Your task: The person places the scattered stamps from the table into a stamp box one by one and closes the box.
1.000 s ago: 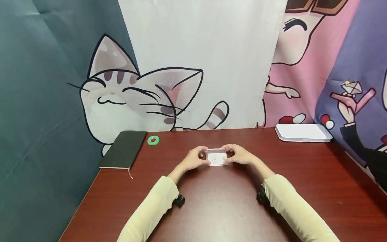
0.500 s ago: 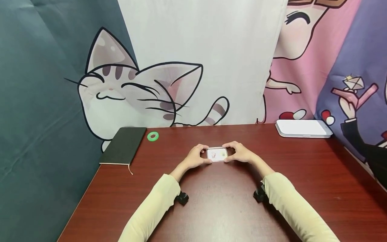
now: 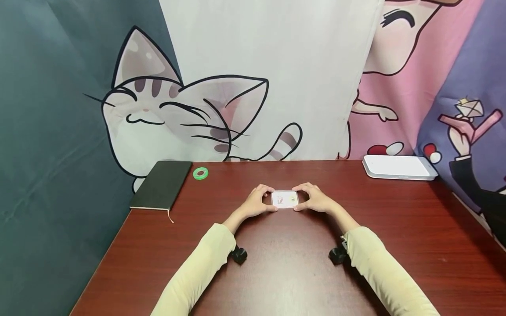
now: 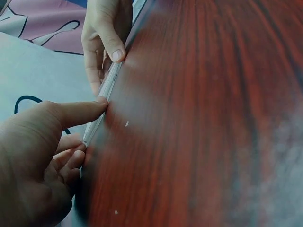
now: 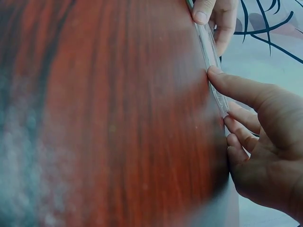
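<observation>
A small flat clear plastic case [image 3: 285, 199] with a white printed face lies between both hands in the middle of the table. My left hand [image 3: 257, 202] grips its left end, thumb at the near corner and fingers at the far one. At the right end my right hand [image 3: 315, 199] holds the case the same way. Seen from the left wrist, the case [image 4: 111, 78] is a thin clear edge at tabletop level. The right wrist view shows its see-through side [image 5: 207, 45] between the thumbs; its underside is hidden.
A black notebook [image 3: 161, 185] with a ribbon lies at the table's left edge. Beside it is a green ring-shaped roll [image 3: 200, 173]. A white flat box [image 3: 400, 167] sits at the back right. Printed cloth [image 3: 316, 79] hangs behind the brown table [image 3: 272, 281].
The case was tilted, showing a clear strip along its far side; now it looks flat on the table. Both hands keep their hold. The head view has shifted slightly downward.
</observation>
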{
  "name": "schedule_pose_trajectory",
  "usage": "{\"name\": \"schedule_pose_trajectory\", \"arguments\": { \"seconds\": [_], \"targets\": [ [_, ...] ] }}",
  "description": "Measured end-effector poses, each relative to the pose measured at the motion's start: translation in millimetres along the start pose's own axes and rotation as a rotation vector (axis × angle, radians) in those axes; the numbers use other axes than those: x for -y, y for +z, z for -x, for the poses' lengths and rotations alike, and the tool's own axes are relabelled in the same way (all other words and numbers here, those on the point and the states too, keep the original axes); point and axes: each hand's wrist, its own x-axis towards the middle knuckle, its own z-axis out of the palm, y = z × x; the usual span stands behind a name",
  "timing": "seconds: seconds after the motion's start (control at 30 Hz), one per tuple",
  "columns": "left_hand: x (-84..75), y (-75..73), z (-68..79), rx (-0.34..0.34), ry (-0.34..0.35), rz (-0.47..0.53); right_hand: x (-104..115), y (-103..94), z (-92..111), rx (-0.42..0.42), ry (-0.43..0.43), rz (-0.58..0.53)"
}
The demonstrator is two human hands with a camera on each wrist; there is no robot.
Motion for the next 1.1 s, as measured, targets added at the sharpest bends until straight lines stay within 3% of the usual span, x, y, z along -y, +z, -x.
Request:
{"name": "schedule_pose_trajectory", "arguments": {
  "seconds": [0.23, 0.73, 0.93, 1.1],
  "targets": [
    [-1.8, -0.6, -0.8, -0.026, -0.002, 0.023, 1.7, -1.9, -0.7, 0.005, 0.008, -0.002],
    [-15.1, 2.6, -6.2, -0.010, -0.226, 0.126, -1.0, 0.1, 1.5, 0.024, 0.066, -0.097],
    [-15.9, -3.9, -9.3, -0.008, -0.228, 0.144, 3.4, -3.1, -4.4, 0.022, 0.051, -0.078],
    [-7.8, -2.7, -7.7, 0.031, -0.184, 0.065, 3.8, -3.0, -4.5, 0.058, 0.044, -0.018]
  ]
}}
